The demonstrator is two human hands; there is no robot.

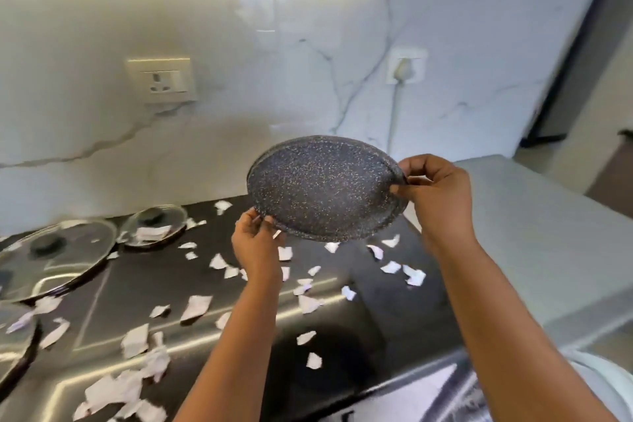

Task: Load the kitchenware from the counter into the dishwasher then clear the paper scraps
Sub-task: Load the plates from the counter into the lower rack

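A round dark speckled plate (322,187) is held tilted in the air above the black counter (370,288). My left hand (257,243) pinches its lower left rim. My right hand (435,195) pinches its right rim with thumb and fingers. Several torn white paper scraps (197,307) lie scattered over the counter. Two glass lids with black knobs lie at the left: a large glass lid (54,260) and a small glass lid (154,226) with a scrap on it.
A third lid (15,343) is cut off at the left edge. A marble backsplash carries a wall socket (164,80) and a plugged outlet (406,67) with a cord. A grey counter top (534,236) stands at the right.
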